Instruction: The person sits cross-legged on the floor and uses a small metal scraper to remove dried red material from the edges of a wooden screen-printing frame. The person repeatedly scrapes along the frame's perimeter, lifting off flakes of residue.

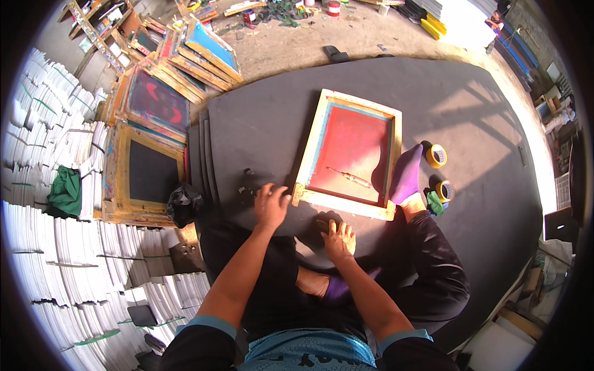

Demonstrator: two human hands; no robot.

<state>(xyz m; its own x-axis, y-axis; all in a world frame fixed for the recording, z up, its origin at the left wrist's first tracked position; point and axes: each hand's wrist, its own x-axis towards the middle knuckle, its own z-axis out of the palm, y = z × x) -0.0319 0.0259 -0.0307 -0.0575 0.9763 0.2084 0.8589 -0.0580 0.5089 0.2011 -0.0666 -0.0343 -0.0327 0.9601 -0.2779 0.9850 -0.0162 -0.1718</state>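
A wooden screen-printing frame (396,133) with red mesh (352,145) and a blue inner border lies tilted on the dark mat. On the mesh rests a screwdriver (356,179) with a reddish handle. My left hand (272,205) is beside the frame's near left corner, fingers apart and slightly bent, holding nothing I can see. Nearer to me, my right hand (339,240) rests low over the mat below the frame's near edge, its fingers loosely bent and apart. A dark patch by its fingertips is too shadowed to tell. My purple-socked foot (406,173) presses against the frame's right side.
Two yellow tape rolls (436,156) and a green cloth (435,203) lie right of my foot. Small dark bits (247,179) are scattered left of the frame. More framed screens (148,167), a black plastic bag (184,205) and stacked white paper bundles (62,241) crowd the left.
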